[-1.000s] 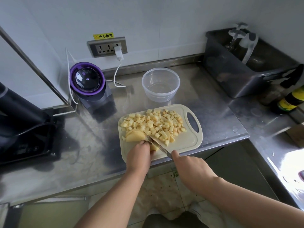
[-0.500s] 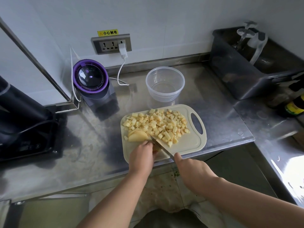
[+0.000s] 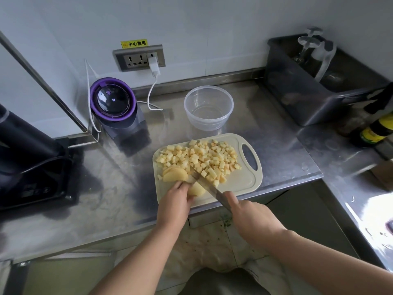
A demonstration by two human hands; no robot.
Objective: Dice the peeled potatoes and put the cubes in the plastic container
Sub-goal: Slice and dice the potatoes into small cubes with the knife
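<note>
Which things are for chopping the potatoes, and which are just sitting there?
For the job: left hand holding the potato piece, right hand holding the knife, potato slices, potato cubes, cutting board, empty plastic container.

Just lying about: purple-lidded appliance, wall socket with white charger, dark bin, bottle.

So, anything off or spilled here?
Nothing spilled: cubes all on the board, container upright, empty. Board sits close to the front edge of the counter; green scraps and stains on the floor below.
</note>
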